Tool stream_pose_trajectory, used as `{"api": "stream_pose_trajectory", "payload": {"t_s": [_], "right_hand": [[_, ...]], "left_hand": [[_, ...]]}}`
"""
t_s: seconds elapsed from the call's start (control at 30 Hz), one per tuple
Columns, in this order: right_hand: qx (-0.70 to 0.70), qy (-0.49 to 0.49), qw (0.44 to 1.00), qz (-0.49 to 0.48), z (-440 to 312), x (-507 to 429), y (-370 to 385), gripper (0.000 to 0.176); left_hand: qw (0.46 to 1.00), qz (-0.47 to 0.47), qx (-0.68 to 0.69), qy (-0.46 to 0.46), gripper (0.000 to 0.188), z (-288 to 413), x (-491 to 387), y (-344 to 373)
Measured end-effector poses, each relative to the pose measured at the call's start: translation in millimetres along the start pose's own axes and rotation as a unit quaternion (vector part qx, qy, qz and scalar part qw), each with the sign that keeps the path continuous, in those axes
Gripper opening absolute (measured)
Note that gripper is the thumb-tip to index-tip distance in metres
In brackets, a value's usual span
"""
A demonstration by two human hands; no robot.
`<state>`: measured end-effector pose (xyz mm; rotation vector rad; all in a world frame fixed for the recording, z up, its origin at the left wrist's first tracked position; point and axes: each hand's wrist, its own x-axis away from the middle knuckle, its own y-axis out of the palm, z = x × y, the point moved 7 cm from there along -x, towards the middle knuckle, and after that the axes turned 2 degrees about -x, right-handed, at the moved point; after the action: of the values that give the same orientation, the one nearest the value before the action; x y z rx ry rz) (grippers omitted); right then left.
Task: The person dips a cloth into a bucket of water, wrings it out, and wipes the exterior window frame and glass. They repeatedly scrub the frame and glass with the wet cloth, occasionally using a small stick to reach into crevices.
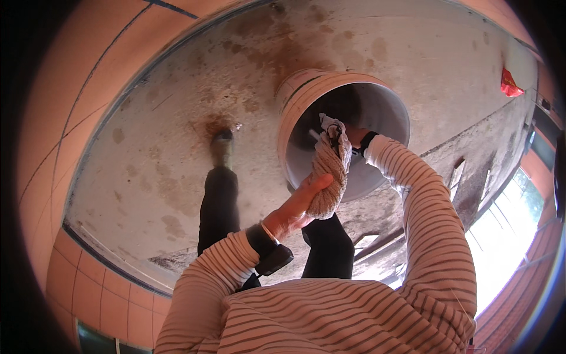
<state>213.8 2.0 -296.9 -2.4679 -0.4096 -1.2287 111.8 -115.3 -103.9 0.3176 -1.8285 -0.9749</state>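
A twisted, light-coloured terry cloth (329, 177) stretches over the mouth of a large plastic bucket (349, 78). My left hand (300, 205) is closed around its lower part, thumb lying along the side. At the upper part, my right hand (355, 136) grips the cloth from the far side, inside the bucket's opening; its fingers are mostly hidden. Dark marks or a dark strip show on the cloth near that hand. The bucket's pale grey inside faces me, and its deeper part is in shadow. Dark bands are around both my wrists.
The bucket stands on a stained, pale floor (168, 177). My shoe (222, 144) is left of it. A red plastic bag or wrapper (511, 84) lies far right. Orange tiled wall (88, 274) borders the floor at left. Bright light enters through a window or doorway (504, 239) at right.
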Motion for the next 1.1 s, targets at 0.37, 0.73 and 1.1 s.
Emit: {"api": "stream_pose_trajectory", "payload": {"t_s": [0.37,0.73,1.1], "right_hand": [[0.080,0.109,0.989,0.056,-24,51,-30,0.033],[0.017,0.020,0.942,0.334,-36,-12,-72,0.041],[-0.027,-0.059,0.988,0.137,-19,-119,-16,0.045]], "left_hand": [[0.997,0.011,-0.021,0.069,0.043,-10,-2,-5],[0.978,0.066,-0.107,0.164,0.052,9,24,-9],[0.987,0.094,-0.077,0.102,0.059,10,32,-26]]}}
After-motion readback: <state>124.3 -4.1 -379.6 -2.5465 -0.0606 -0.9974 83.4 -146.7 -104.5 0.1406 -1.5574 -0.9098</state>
